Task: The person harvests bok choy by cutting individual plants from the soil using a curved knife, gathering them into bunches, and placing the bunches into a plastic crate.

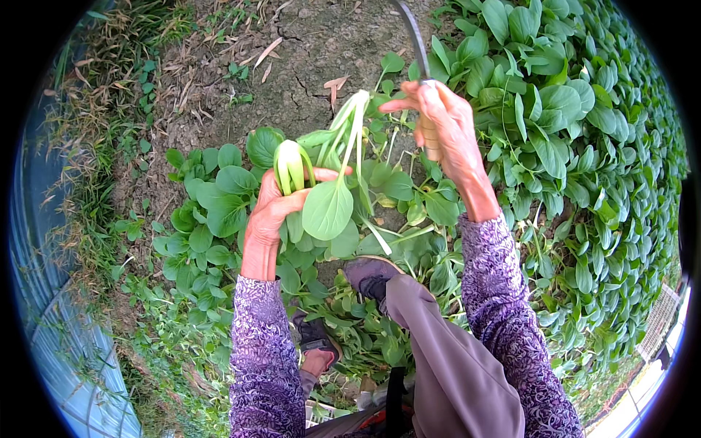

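Note:
My left hand (pixel 279 205) is closed around the stalks of a leafy green plant (pixel 290 164), its pale stem base pointing up between thumb and fingers. My right hand (pixel 446 123) grips the light-coloured handle of a sickle (pixel 416 41), whose dark curved blade runs up past the top edge of the view. Between the hands, loose leaves on long pale stalks (pixel 353 120) hang with their joined base uppermost; whether my left fingers hold them cannot be told. One broad leaf (pixel 328 211) lies just right of my left thumb.
Dense leafy greens (pixel 569 120) grow on the right, with more low plants (pixel 219 202) at the left. Cracked bare soil (pixel 257 98) lies ahead. Blue sheeting (pixel 71 350) runs along the left edge. My shoes (pixel 372 274) stand among leaves and cut stalks. A pale crate (pixel 660 320) is at the far right.

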The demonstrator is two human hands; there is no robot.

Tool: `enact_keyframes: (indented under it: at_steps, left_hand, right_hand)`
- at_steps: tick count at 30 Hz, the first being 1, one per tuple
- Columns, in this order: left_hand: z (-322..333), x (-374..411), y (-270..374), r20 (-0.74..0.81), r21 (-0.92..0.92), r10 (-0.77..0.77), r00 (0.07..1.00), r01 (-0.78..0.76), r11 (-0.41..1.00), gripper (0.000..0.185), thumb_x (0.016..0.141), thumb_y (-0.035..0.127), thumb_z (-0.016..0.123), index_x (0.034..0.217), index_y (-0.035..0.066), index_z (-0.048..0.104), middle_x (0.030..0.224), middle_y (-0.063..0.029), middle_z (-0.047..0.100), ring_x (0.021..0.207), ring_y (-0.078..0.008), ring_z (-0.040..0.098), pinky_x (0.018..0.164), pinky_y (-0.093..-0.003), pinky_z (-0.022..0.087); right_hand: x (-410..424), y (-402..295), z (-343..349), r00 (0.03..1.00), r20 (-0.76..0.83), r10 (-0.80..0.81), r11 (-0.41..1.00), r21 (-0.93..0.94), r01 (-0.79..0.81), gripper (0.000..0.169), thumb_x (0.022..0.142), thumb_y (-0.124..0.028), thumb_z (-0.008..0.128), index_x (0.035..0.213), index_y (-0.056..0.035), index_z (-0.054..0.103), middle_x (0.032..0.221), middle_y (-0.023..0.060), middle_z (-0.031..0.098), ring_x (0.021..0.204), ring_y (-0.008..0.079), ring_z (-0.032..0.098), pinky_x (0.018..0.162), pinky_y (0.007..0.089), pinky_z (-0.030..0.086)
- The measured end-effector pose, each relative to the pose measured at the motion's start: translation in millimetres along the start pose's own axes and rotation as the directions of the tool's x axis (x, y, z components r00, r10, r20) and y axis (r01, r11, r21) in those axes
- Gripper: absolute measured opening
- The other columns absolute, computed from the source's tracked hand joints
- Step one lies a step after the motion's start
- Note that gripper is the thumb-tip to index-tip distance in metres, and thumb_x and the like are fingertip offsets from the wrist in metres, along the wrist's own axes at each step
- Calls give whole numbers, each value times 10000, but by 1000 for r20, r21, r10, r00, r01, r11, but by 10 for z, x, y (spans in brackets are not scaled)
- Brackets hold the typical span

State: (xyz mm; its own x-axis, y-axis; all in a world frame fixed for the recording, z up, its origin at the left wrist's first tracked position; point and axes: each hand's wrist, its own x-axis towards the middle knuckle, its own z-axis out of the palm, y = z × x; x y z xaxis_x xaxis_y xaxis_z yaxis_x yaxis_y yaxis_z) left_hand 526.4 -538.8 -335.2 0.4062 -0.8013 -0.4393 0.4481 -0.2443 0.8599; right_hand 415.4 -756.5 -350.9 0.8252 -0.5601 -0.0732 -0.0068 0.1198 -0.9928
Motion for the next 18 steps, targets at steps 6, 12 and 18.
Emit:
enact_keyframes:
  at_steps: [6, 12, 18]
  left_hand:
    - [39, -108, -85, 30, 54, 51, 998, -52, 997, 372, 639, 187, 629, 926, -49, 611, 967, -179, 616, 958, -246, 569, 916, -338, 378]
    - [64, -142, -164, 124, 94, 40, 992, -51, 994, 299, 677, 117, 623, 929, -43, 612, 971, -198, 616, 980, -248, 563, 922, -339, 377]
    - [250, -175, -286, 126, 129, 29, 992, -46, 991, 484, 710, 104, 632, 1154, -20, 483, 1067, -121, 596, 1027, -195, 524, 926, -309, 367]
  right_hand:
    - [-48, 23, -99, 993, -99, 59, 998, -22, -62, 435, 814, -467, 539, 873, -36, 545, 713, 42, 616, 467, 37, 427, 394, 186, 336]
    - [-193, 53, -19, 994, 49, 96, 995, -41, -94, 378, 814, -294, 581, 1050, -13, 490, 905, 109, 638, 471, 33, 396, 413, 170, 343]
    - [-502, 37, 152, 978, 2, 210, 963, 172, -207, 415, 695, -126, 720, 1027, 11, 512, 743, 66, 616, 469, 53, 487, 389, 151, 372]
